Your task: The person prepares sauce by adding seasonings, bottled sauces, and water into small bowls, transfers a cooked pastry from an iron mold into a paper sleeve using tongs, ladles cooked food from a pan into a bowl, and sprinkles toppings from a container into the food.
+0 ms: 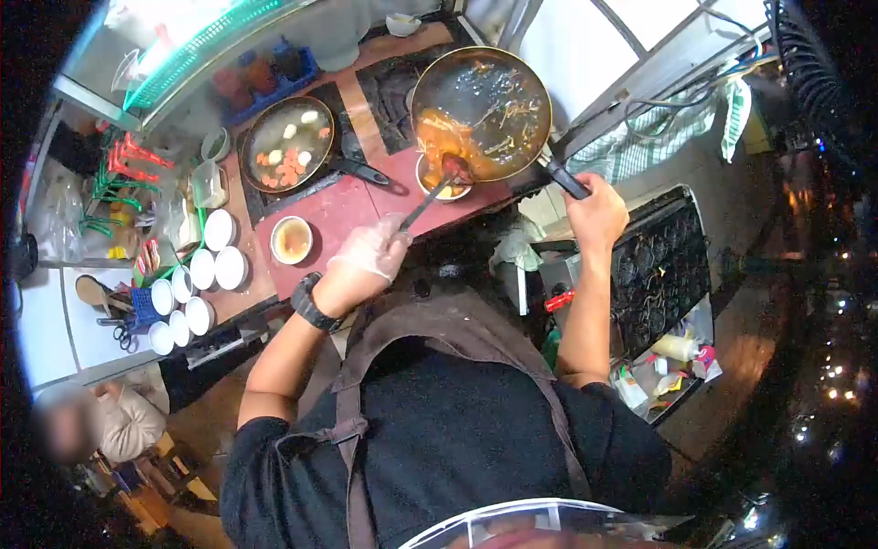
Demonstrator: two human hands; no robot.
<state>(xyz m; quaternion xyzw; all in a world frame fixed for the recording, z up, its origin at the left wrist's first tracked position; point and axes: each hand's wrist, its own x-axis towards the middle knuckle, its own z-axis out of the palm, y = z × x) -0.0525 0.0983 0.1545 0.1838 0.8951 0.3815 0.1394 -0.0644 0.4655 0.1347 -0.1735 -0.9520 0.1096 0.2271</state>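
Observation:
My right hand [597, 215] is closed around the black handle of a frying pan [512, 78] with orange-brown broth and thin pale strands in it. The pan is tilted toward me over a white bowl [465, 193], which it partly hides; some orange food shows in the bowl. In a clear plastic glove, my left hand [373, 252] grips a ladle [422, 209], its reddish, food-covered head at the pan's lower rim above the bowl. Left of that hand, a second white bowl [292, 241] holds yellowish-orange food.
Another frying pan [249, 163] with orange slices and pale pieces sits on the counter, its handle pointing right. Several white cups [219, 230] stand at the left. Scissors [123, 335] lie beyond them. A black rack [663, 274] is at my right. Another person [133, 425] is at lower left.

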